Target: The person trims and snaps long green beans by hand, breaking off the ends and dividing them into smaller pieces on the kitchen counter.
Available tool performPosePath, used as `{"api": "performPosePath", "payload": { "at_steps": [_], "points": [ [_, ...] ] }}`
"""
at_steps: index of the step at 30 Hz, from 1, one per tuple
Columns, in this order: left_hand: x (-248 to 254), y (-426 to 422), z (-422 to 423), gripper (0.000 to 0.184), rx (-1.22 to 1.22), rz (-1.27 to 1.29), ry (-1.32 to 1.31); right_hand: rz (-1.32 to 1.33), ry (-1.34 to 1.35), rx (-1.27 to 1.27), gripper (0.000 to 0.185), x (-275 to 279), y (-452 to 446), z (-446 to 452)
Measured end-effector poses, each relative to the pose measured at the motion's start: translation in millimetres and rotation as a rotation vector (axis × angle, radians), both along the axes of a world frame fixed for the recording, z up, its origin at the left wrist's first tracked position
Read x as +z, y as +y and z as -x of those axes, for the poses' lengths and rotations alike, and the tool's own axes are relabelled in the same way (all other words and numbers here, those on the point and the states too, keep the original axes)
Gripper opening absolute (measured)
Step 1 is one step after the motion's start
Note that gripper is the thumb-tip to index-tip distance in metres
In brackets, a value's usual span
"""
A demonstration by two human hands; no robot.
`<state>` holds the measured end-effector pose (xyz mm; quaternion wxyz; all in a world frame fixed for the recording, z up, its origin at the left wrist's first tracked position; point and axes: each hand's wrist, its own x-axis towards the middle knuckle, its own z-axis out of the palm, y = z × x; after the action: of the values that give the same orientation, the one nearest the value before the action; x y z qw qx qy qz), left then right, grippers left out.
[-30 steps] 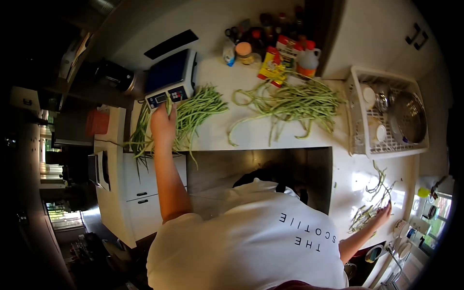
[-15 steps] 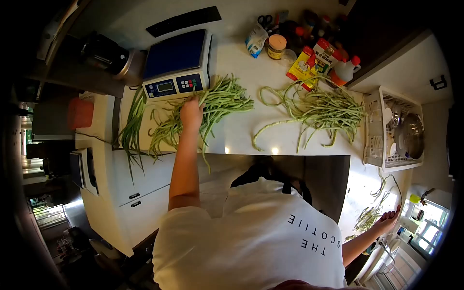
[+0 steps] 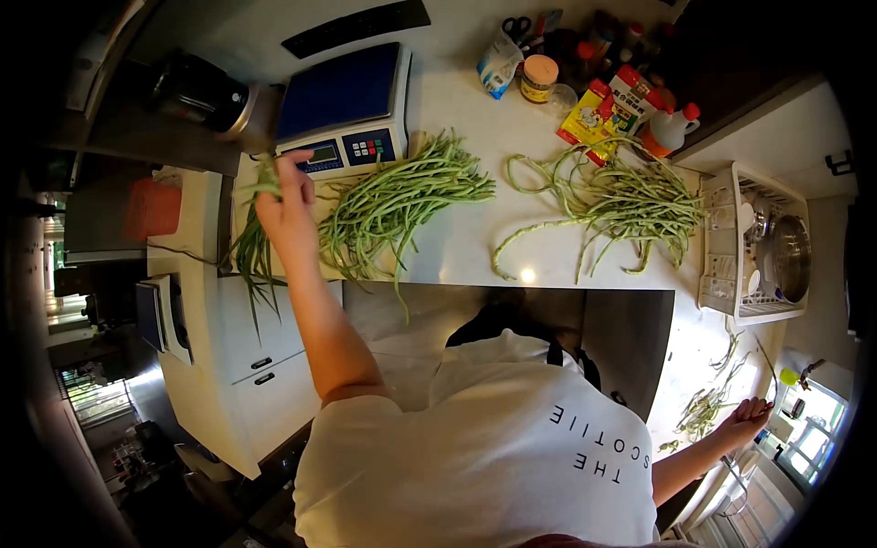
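My left hand (image 3: 289,212) is raised at the front left corner of the digital scale (image 3: 338,91), fingers bent. Beside its fingers shows a blurred pale green piece (image 3: 265,178), which looks like long bean. Below and left of that hand, dark green leafy stalks (image 3: 256,260) hang over the counter edge. A pile of long beans (image 3: 402,201) lies to its right, in front of the scale. Far to the right, my right hand (image 3: 751,422) is closed around the end of a thin long bean (image 3: 770,365). Near it, more beans (image 3: 708,406) are scattered on the side counter.
Another heap of long beans (image 3: 630,205) lies at the counter's right, by a white dish rack (image 3: 722,237). Behind it stand seasoning packets (image 3: 589,119), a jar (image 3: 539,78) and several bottles. A black blender-like appliance (image 3: 196,91) is at the back left.
My left hand has moved left from the bean pile to the scale's front left corner. The pile's left end has drawn in. The right hand has turned slightly, still holding its bean.
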<state>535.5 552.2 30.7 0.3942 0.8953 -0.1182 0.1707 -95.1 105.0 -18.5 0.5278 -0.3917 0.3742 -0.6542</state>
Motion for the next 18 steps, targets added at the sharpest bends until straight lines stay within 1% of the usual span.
{"api": "performPosePath", "payload": {
  "at_steps": [1,2,3,4,5,6,7,8,10,11,13,14,16,17,18],
  "points": [
    [13.5,-7.5,7.3,0.038,-0.293,0.523,0.158,-0.01,-0.007,0.001,0.022,4.1,2.2,-6.2],
    [23.8,-18.2,14.3,0.038,-0.596,1.042,0.327,-0.012,-0.016,-0.013,0.022,8.2,5.1,-9.7],
    [27.1,-32.8,19.4,0.036,-0.768,1.259,0.382,-0.002,0.021,0.007,0.025,16.3,12.0,-20.8],
    [28.6,-49.1,25.6,0.036,-0.793,1.253,0.388,0.009,0.057,0.025,0.028,19.3,14.7,-24.7],
    [30.1,-66.6,33.0,0.032,-0.862,1.432,0.526,0.004,0.047,0.042,0.035,16.2,13.6,-18.0],
    [30.3,-85.2,40.5,0.028,-0.928,1.609,0.675,0.05,-0.006,0.135,0.038,9.3,11.8,-6.7],
    [27.4,-103.1,47.4,0.024,-1.039,1.661,0.775,0.067,-0.059,0.2,0.039,10.5,15.5,-4.8],
    [26.4,-124.3,58.0,0.024,-1.069,1.652,0.797,0.085,-0.109,0.262,0.04,11.1,18.7,-2.9],
    [22.5,-169.6,84.6,0.023,-1.126,1.789,0.996,0.024,-0.061,0.191,0.044,12.8,26.1,4.2],
    [19.3,-191.9,97.8,0.023,-1.152,1.776,1.026,-0.009,0.082,0.124,0.042,16.3,31.8,6.6],
    [14.1,-238.2,126.6,0.025,-1.26,1.835,1.275,-0.058,0.327,-0.008,0.041,14.4,40.7,19.0],
    [17.5,-258.8,147.1,0.025,-1.287,1.815,1.31,-0.041,0.433,-0.024,0.033,16.8,45.7,23.4],
    [27.7,-296.2,191.0,0.027,-1.095,1.67,1.389,-0.037,0.509,-0.196,0.021,14.8,55.6,30.3],
    [23.3,-313.1,204.3,0.03,-1.17,1.626,1.472,-0.012,0.472,-0.138,0.013,8.9,56.4,48.7],
    [19.2,-330.6,219.5,0.03,-1.199,1.602,1.507,-0.033,0.435,-0.099,0.015,-2.9,57.2,73.9]
  ]
}}
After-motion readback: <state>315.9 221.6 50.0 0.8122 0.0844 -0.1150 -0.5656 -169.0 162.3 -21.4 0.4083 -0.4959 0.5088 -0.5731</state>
